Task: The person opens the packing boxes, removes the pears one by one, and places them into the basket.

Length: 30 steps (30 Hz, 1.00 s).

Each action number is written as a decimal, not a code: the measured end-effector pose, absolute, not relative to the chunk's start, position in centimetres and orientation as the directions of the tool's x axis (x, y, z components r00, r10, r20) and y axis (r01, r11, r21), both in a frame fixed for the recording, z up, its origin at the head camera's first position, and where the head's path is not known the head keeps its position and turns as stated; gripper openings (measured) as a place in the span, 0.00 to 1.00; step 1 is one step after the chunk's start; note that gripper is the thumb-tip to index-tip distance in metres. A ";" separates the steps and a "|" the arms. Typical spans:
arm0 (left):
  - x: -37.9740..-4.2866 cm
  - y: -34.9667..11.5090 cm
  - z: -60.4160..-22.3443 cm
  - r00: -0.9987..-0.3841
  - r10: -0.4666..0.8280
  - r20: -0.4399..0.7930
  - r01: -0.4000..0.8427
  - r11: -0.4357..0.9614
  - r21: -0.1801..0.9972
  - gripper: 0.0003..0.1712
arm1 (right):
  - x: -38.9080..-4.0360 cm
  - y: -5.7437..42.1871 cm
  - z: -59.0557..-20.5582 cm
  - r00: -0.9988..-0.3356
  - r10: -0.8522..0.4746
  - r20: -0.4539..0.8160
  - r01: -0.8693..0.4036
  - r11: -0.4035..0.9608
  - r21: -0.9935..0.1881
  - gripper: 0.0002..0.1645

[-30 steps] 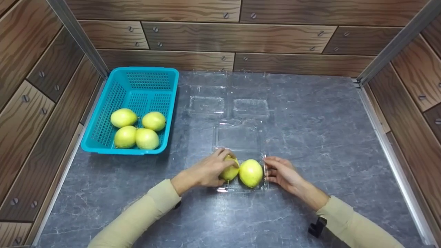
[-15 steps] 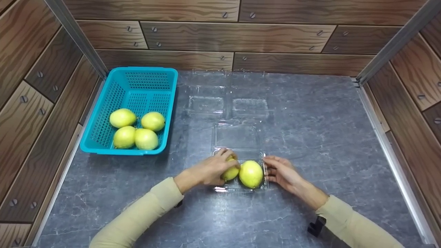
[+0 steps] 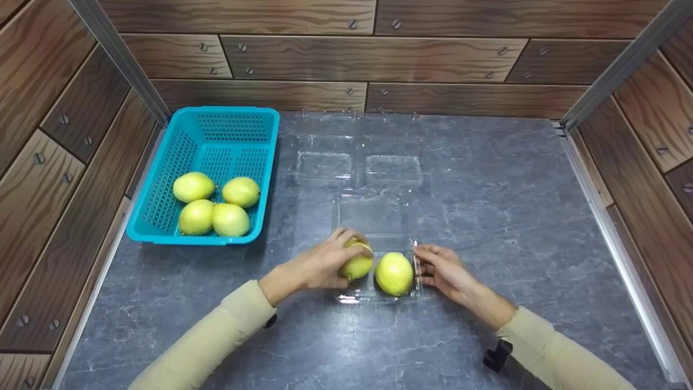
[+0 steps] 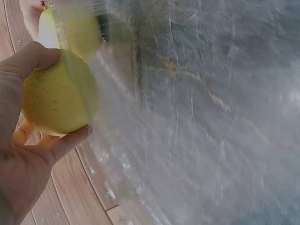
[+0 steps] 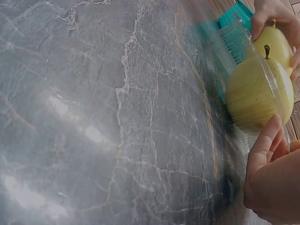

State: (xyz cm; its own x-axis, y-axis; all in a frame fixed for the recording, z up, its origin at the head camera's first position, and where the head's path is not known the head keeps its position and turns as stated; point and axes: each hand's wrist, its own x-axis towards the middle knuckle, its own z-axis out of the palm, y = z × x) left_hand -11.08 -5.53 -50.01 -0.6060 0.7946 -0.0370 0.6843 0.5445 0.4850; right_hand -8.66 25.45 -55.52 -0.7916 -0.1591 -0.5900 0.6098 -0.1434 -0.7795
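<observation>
In the head view my left hand [image 3: 327,261] grips a yellow-green pear [image 3: 357,262] over the left half of a clear plastic clamshell container [image 3: 373,297]. The left wrist view shows the thumb on one side of this pear [image 4: 58,96] and fingers on the other, with the clear plastic overlapping its edge. A second pear [image 3: 394,274] sits in the container's right half, its stem upward in the right wrist view. My right hand [image 3: 446,276] touches the container's right wall with extended fingers. The open lid [image 3: 371,214] lies flat behind the container.
A turquoise basket [image 3: 203,238] with several pears [image 3: 196,216] stands at the back left. Two more open clear containers [image 3: 325,165] stand side by side at the back. Wood-patterned walls enclose the grey marbled table [image 3: 503,189] on three sides.
My left hand has shifted slightly left and away with its pear, widening the gap to the second pear. The right hand stays at the container's right wall.
</observation>
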 end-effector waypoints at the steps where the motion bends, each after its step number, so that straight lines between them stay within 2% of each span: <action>1: -11.2 -5.7 -49.7 -0.609 0.792 -0.037 0.682 0.547 0.486 0.37 | -8.6 25.5 -55.5 -0.792 -0.158 -0.590 0.610 -0.143 -0.780 0.07; 10: -11.9 -8.5 -46.5 -0.645 0.764 -0.030 0.654 0.572 0.495 0.37 | -8.5 25.4 -55.7 -0.791 -0.159 -0.591 0.611 -0.156 -0.776 0.06; 23: -11.3 -14.5 -42.8 -0.712 0.702 0.035 0.639 0.625 0.448 0.35 | -8.6 25.3 -55.5 -0.800 -0.136 -0.585 0.600 -0.142 -0.787 0.07; 30: -10.6 -17.3 -41.1 -0.744 0.667 0.031 0.618 0.671 0.409 0.35 | -8.4 25.2 -55.6 -0.800 -0.138 -0.583 0.599 -0.148 -0.787 0.05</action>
State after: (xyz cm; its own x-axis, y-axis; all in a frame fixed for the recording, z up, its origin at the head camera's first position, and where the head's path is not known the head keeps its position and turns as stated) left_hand -10.59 -17.27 -41.06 -0.7445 0.6669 0.0309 0.6184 0.6713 0.4085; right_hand -8.42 25.24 -55.58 -0.8004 -0.1383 -0.5833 0.5990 -0.1478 -0.7870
